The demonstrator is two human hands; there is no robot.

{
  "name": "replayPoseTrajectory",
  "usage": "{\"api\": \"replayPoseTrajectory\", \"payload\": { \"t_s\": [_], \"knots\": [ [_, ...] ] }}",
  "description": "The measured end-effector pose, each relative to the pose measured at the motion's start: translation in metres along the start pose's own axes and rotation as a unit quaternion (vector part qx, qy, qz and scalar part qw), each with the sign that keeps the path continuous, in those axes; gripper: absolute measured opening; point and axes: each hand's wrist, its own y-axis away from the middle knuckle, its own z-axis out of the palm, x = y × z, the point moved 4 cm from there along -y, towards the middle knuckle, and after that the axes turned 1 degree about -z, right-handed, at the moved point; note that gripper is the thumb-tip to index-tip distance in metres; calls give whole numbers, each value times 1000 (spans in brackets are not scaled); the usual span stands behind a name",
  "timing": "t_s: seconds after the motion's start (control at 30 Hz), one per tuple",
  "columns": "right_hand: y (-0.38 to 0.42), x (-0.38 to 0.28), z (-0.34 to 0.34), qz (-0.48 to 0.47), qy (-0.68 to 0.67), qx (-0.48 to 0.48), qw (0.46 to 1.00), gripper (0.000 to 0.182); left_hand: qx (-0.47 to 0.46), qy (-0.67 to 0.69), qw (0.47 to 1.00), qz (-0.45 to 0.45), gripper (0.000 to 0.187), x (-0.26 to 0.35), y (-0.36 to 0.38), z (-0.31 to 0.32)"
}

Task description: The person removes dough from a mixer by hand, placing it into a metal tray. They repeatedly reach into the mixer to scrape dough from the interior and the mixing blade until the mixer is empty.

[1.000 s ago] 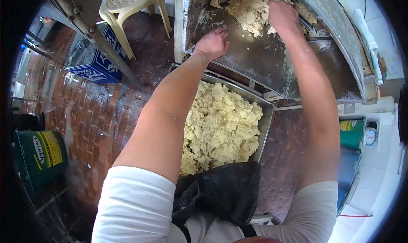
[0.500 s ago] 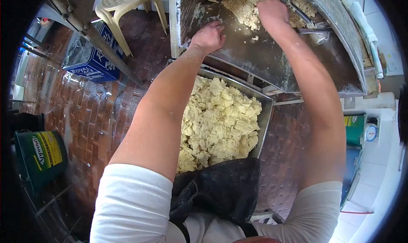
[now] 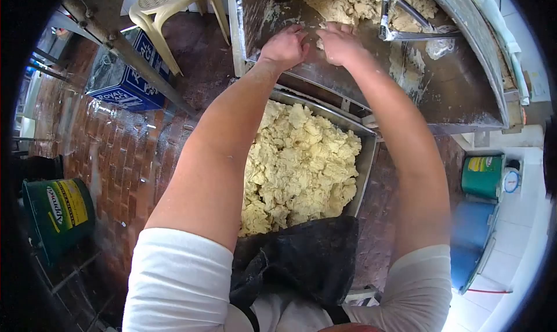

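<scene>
Inside the tilted metal mixing trough, both hands are close together near its lower left edge. My left hand is closed, with its fingers curled on the trough's floor; anything inside it is hidden. My right hand curls its fingers over a small bit of pale dough just beside the left one. Behind the hands lies a mass of rough dough, around a metal mixer blade. Below the trough, a metal tub holds a large heap of yellowish, lumpy dough.
Black plastic sheeting covers the tub's near end. A cream plastic chair and a blue box stand at left, by a slanted metal pole. Green buckets and a blue drum flank the brick floor.
My right hand has moved left and down from the dough by the mixer blade to beside my left hand. The left hand has barely shifted.
</scene>
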Motion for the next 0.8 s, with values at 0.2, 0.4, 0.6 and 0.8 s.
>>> {"api": "replayPoseTrajectory", "payload": {
  "t_s": [0.2,0.4,0.6,0.8],
  "knots": [
    [-33,75,-123,148,-89,50,984,25,23,-19,999,16,44,-3,-1,3],
    [-100,184,-126,162,34,310,936,29,3,-12,1000,2,45,-1,0,1],
    [-113,190,-121,153,1,310,938,32,-2,-19,1000,3,45,-3,0,1],
    [-99,179,-119,139,-16,332,933,35,-14,-18,1000,-14,46,1,0,-2]
  ]
}}
